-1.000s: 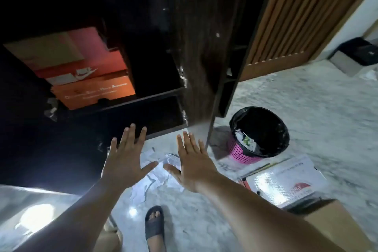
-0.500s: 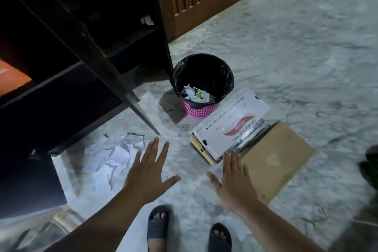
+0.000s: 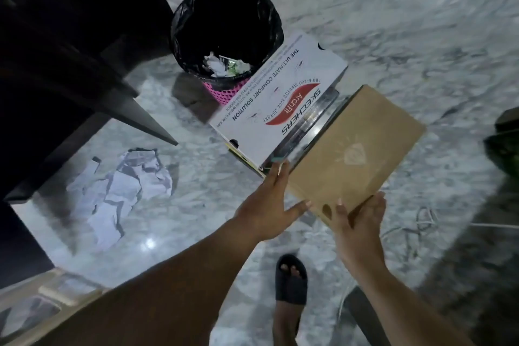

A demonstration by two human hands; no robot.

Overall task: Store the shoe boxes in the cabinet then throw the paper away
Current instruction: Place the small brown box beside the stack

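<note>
Both hands are on one plain brown shoe box (image 3: 355, 154): the left hand (image 3: 266, 205) lies with straight fingers against its near-left edge, and the right hand (image 3: 358, 222) grips its near corner, thumb on the lid. One white Skechers shoe box (image 3: 276, 100) lies just beside it on the marble floor (image 3: 393, 22). One pink bin (image 3: 224, 34) with a black liner holds paper scraps. One heap of crumpled paper (image 3: 120, 180) lies near the dark cabinet (image 3: 56, 36). One sandalled foot (image 3: 290, 281) shows.
</note>
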